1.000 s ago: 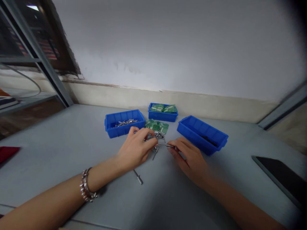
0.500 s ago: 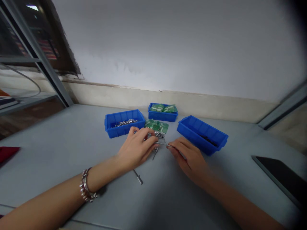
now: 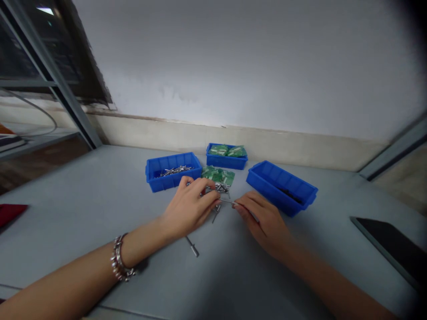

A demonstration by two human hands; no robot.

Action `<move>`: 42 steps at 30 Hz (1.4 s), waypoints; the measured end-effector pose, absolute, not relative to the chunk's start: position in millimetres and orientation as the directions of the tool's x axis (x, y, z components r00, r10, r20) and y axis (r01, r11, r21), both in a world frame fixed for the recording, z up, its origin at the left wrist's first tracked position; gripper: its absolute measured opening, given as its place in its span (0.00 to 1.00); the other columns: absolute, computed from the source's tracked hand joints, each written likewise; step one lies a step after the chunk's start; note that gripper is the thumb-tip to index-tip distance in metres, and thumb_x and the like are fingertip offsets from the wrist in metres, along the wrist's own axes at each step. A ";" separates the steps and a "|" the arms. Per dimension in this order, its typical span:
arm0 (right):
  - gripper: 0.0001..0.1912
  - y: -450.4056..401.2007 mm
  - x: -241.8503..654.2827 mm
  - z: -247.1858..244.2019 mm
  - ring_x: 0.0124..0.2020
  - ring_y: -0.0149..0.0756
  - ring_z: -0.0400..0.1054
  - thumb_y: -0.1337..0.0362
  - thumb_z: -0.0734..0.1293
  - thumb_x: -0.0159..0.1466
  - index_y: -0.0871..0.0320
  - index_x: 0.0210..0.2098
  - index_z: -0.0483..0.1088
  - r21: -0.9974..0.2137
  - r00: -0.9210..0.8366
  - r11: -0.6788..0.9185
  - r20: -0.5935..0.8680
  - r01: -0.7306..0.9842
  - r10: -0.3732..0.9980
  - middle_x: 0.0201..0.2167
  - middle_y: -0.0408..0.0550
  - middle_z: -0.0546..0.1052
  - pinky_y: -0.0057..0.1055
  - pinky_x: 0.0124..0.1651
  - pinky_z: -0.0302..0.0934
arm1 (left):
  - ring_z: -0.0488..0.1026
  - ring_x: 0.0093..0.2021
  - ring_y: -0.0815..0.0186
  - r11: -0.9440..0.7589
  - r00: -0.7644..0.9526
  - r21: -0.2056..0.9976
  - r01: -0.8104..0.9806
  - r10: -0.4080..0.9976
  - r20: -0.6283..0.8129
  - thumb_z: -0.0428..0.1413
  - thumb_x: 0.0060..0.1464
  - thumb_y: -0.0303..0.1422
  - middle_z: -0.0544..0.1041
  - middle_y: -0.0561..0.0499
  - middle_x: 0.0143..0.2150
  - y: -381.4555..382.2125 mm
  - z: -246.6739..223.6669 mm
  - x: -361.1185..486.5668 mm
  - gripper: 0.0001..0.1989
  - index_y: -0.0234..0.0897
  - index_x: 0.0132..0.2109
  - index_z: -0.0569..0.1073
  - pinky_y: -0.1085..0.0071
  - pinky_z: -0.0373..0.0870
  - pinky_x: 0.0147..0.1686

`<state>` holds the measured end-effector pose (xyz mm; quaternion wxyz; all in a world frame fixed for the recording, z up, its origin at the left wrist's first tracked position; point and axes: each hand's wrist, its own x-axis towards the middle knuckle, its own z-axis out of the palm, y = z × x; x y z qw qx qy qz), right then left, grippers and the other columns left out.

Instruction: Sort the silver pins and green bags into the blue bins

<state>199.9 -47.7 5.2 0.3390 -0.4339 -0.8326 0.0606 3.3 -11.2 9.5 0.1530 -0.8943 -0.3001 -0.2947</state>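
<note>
Between both hands a thin silver blind rivet [image 3: 226,201] is held level above the table. My left hand [image 3: 193,202] is closed, pinching one end of it with thumb and finger. At the other end, the fingertips of my right hand [image 3: 262,218] close round the rivet's tip, hiding what else may be there. Behind my left fingers lies a small pile of silver rivets [image 3: 223,187], beside a green printed bag [image 3: 218,175]. One loose rivet [image 3: 216,213] rests just under the held one, and another [image 3: 192,247] lies near my left wrist.
A blue bin [image 3: 173,181] with silver rivets stands at the left. The back blue bin [image 3: 227,162] holds green bags. Small dark pieces sit in the right blue bin [image 3: 270,189]. A dark flat panel [image 3: 390,249] lies far right, something red [image 3: 11,213] far left.
Almost nothing differs. My right fingertips have shifted very slightly at the rivet's end; my left hand holds its place.
</note>
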 end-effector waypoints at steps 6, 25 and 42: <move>0.11 -48.2 200.2 5.0 0.34 0.36 0.63 0.64 0.53 0.65 0.58 0.34 0.66 -0.393 -0.386 0.596 0.493 0.700 0.780 0.30 0.47 0.69 0.34 0.38 0.58 | 0.65 0.34 0.65 -0.782 0.658 -0.092 0.617 0.448 0.606 0.44 0.59 0.31 0.69 0.45 0.41 -11.6 10.1 3.6 0.11 0.35 0.35 0.69 0.64 0.55 0.36; 0.09 -46.5 200.8 -0.4 0.34 0.36 0.63 0.65 0.54 0.65 0.56 0.36 0.65 -0.380 -0.382 0.630 0.550 0.677 0.742 0.31 0.47 0.69 0.33 0.37 0.59 | 0.64 0.35 0.65 -0.788 0.662 -0.076 0.611 0.455 0.596 0.44 0.59 0.31 0.69 0.46 0.41 -10.9 9.4 3.7 0.09 0.35 0.37 0.68 0.65 0.55 0.36; 0.09 -47.2 199.1 2.7 0.35 0.36 0.64 0.64 0.55 0.65 0.57 0.39 0.64 -0.381 -0.380 0.585 0.491 0.716 0.784 0.32 0.47 0.70 0.34 0.38 0.60 | 0.64 0.35 0.65 -0.805 0.651 -0.077 0.588 0.415 0.636 0.45 0.58 0.29 0.69 0.47 0.39 -11.8 10.7 2.8 0.08 0.35 0.36 0.68 0.66 0.54 0.35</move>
